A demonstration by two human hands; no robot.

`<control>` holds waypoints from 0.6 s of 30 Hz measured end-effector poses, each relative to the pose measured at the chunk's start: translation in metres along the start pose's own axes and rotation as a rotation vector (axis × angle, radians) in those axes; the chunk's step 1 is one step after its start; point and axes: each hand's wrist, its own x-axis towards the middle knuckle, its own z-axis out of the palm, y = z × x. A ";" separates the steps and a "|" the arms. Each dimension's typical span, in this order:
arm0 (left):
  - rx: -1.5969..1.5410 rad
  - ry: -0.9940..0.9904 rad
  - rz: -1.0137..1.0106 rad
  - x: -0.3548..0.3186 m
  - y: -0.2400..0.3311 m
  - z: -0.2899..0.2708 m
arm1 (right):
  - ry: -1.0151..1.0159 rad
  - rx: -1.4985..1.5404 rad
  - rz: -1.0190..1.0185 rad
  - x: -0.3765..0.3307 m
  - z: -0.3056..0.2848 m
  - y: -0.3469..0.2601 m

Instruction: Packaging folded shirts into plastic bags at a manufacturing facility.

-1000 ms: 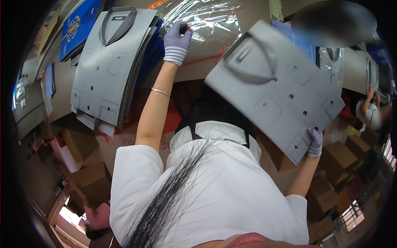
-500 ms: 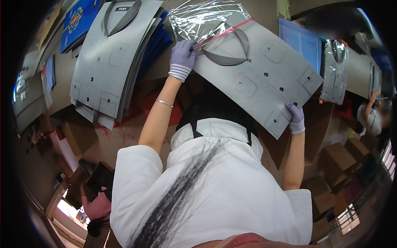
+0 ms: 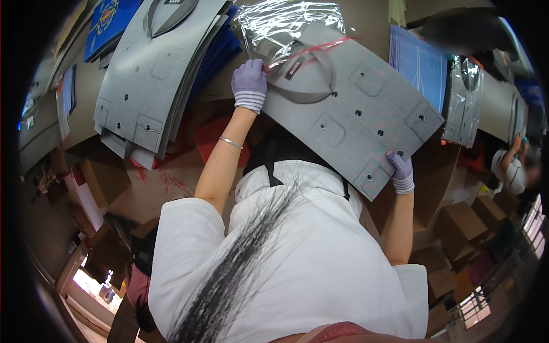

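A grey flat card printed like a shirt, with collar, pockets and dark buttons, lies tilted in front of me. Its collar end is under or inside a clear plastic bag, whose mouth bears a red strip. My left hand, in a purple glove with a striped cuff, is closed on the bag's edge beside the collar. At the card's lower right edge, my right hand, gloved alike, pinches the card with the thumb on top.
To the left leans a stack of similar grey shirt cards, with blue sheets behind. Blue film-like sheets and a bagged shirt card lie at right. Cardboard boxes stand on the floor; another person is at far right.
The card has shifted slightly left and toward me, with my right hand following. The red strip has gone from straight to slack and crinkled. My left hand stays near the same spot.
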 end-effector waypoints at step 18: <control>-0.207 -0.116 0.239 -0.010 0.032 0.003 | 0.235 0.244 -0.130 -0.011 0.033 0.037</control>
